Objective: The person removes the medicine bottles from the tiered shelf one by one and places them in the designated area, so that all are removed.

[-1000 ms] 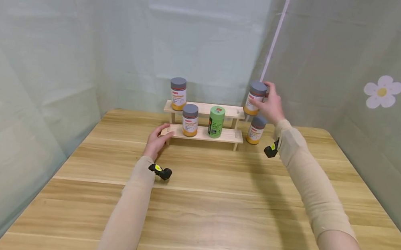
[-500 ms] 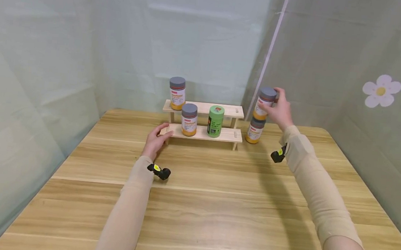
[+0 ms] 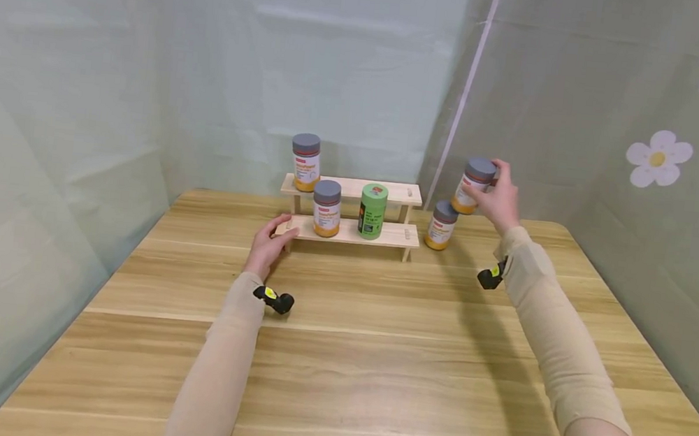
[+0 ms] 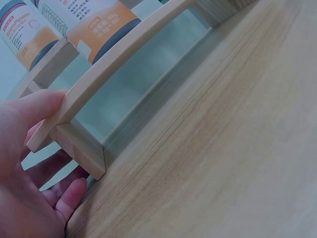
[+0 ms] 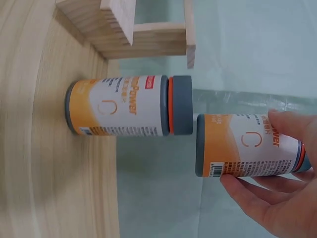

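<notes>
over the table (image 3: 335, 371), right hand (image 3: 501, 203) grips jar (image 5: 242, 144), seemingly tilted

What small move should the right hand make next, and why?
Probably ease the held jar slightly rightward before lowering it: the right hand holds it off the table, and in the right wrist view its base lies just past the lid of the standing jar, partly in line, so going straight down might knock it.

On the table (image 3: 373, 368) a rack (image 3: 395, 234) is carrying a rear jar (image 3: 306, 163) on its upper step's left, and a front jar (image 3: 327, 210) left of a tub (image 3: 372, 213) on the lower. A lone jar (image 3: 440, 227) is standing right of the rack, a held jar (image 5: 233, 148) hovering higher and farther right.
</notes>
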`<state>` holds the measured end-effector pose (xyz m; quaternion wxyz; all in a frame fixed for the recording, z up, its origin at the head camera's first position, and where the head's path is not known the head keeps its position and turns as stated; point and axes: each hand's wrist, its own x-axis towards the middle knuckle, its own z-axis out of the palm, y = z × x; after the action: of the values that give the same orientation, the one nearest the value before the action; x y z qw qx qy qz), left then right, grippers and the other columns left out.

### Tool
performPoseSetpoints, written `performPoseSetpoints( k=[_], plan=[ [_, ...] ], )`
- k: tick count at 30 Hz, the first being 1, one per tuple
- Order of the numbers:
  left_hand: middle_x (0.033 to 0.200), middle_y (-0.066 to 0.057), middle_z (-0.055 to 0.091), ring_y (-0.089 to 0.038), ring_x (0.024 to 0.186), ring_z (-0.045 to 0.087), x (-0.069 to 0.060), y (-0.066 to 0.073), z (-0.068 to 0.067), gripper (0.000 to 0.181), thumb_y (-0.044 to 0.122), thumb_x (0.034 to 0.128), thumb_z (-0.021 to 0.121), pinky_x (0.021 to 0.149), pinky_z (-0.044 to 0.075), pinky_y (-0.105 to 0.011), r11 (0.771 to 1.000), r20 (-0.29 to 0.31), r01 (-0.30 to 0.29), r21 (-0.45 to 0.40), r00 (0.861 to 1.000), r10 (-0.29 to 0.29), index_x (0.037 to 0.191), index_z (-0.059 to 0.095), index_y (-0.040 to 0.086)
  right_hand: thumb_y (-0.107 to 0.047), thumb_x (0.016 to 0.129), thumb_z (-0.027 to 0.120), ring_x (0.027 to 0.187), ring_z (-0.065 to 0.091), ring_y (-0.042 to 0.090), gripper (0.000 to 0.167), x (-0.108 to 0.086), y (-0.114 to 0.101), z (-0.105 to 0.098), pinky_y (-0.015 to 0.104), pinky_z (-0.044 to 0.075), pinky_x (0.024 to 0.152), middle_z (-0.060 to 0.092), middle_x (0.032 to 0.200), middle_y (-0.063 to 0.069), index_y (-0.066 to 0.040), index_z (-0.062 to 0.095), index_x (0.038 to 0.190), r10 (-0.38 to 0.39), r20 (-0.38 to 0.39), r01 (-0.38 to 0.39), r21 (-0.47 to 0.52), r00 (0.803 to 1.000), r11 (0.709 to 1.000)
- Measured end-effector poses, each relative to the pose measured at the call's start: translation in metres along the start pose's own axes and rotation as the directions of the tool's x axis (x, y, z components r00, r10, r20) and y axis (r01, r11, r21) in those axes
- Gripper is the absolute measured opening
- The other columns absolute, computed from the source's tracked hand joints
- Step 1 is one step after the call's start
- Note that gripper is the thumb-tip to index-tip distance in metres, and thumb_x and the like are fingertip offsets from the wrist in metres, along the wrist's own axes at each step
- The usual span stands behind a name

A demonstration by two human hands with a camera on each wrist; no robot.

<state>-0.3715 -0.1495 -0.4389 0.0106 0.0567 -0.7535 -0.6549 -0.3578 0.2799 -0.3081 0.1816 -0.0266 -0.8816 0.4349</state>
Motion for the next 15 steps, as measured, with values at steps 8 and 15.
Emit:
performPoseSetpoints(
  k=[8, 15],
  plan=[
    [0.158, 0.006, 0.034, -0.020, 0.149, 0.021, 0.000, -0.001, 0.001, 0.053, 0.028, 0.0904, 0.068, 0.121, 0.021, -0.037, 1.000, -0.003, -0.001, 0.001, 1.000, 0.001, 0.140, 0.052, 0.021, -0.022, 0.089, 0.069, 0.126, 0.048, 0.040, 0.078, -0.002, 0.012, -0.009, 0.051, 0.046, 0.097, 0.047, 0.140, 0.028, -0.010, 0.021, 0.150, 0.026, -0.045, -0.025, 0.021, 0.999, 0.999],
    [0.157, 0.004, 0.035, -0.020, 0.149, 0.021, -0.001, -0.003, 0.001, 0.052, 0.028, 0.0908, 0.068, 0.121, 0.021, -0.037, 1.000, -0.005, -0.017, -0.008, 1.000, 0.017, 0.140, 0.052, 0.020, -0.027, 0.090, 0.068, 0.125, 0.049, 0.041, 0.080, -0.007, 0.029, -0.011, 0.052, 0.046, 0.095, 0.047, 0.139, 0.029, -0.010, 0.019, 0.150, 0.032, -0.029, -0.032, -0.011, 0.999, 0.999]
  ],
)
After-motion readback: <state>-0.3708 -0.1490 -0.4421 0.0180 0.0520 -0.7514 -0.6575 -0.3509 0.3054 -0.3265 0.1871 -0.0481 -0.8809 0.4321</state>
